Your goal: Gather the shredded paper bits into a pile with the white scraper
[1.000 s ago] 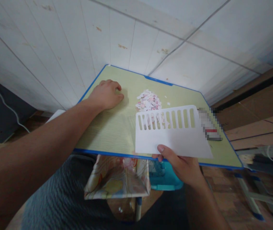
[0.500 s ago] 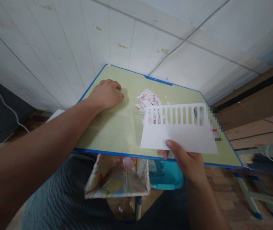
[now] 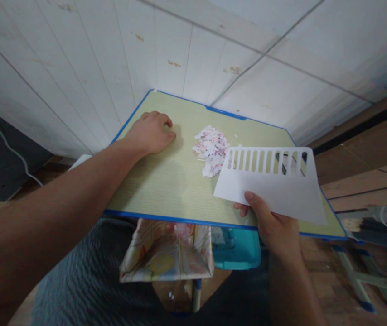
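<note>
My right hand [image 3: 271, 222] grips the near edge of a white slotted sheet [image 3: 264, 188], thumb on top and fingers underneath. The sheet is thin and stiff-looking, with a row of narrow slots along its far side, and it is held tilted above the right part of the table. A heap of torn paper scraps [image 3: 211, 149], white and pinkish, lies just left of the sheet. My left hand [image 3: 152, 131] rests on the left part of the table, fingers loosely curved, thumb apart, holding nothing.
The pale green table [image 3: 159, 185] has a blue rim and stands against a white panelled wall [image 3: 169, 40]. Below its near edge are a patterned open fabric-like box [image 3: 166, 265] and a turquoise basin [image 3: 244, 249]. Some dark-edged items show through the sheet's right slots.
My right hand has moved right with the slotted sheet, uncovering the near part of the paper heap. My left hand has stayed in place.
</note>
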The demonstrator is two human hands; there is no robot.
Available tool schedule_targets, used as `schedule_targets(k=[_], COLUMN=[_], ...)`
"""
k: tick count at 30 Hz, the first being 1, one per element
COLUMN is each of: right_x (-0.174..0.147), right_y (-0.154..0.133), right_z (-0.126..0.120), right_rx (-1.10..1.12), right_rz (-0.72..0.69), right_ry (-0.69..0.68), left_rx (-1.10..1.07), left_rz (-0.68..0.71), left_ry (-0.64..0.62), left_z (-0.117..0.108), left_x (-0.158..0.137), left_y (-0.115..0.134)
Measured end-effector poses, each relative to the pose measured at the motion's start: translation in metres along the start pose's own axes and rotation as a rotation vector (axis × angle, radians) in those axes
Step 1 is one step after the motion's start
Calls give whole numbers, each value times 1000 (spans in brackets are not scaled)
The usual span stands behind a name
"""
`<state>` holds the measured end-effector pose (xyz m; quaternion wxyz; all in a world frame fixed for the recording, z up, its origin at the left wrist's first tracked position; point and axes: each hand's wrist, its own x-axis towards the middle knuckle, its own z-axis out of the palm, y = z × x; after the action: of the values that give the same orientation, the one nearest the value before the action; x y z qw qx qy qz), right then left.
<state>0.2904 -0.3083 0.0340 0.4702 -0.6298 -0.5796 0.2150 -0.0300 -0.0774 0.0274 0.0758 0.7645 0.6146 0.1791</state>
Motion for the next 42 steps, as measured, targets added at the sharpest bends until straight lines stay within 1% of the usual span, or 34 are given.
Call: schedule_targets(k=[3, 5, 12, 17, 21, 26, 29, 31, 34, 36, 39, 42], right_x=[-2, -4, -13, -17, -25, -35, -32, -24, -5, 11, 32, 44], right_y=[-4, -7, -12, -11, -6, 3, 3, 3, 4, 5, 7, 12], right_z=[2, 3, 3, 6, 8, 8, 5, 2, 0, 0, 0, -1], right_rx=[-6, 6, 41, 91, 124, 192, 240, 256, 257, 212, 115, 97], right_rz=[-39, -40, -61, -69, -37, 18, 42, 66, 96, 104, 96, 109], right_ry=[-29, -69, -141, -98, -131, -172, -186, -131, 74, 196, 280, 346], left_rx=[24, 36, 56, 62, 42, 21, 19, 14, 1, -10, -26, -39], left_rz=[9, 21, 45, 53, 68, 30, 23, 24, 14, -1, -20, -22], left_ry=[6, 14, 31, 21, 26, 34, 43, 49, 48, 44, 42, 44], left_z=[2, 4, 8, 12, 14, 9, 7, 6, 4, 2, -1, -1], left_x=[1, 2, 4, 6, 8, 5, 3, 1, -1, -1, -1, 0], left_y=[-1, -3, -7, -13, -16, -7, -3, -2, 1, 3, 4, 3])
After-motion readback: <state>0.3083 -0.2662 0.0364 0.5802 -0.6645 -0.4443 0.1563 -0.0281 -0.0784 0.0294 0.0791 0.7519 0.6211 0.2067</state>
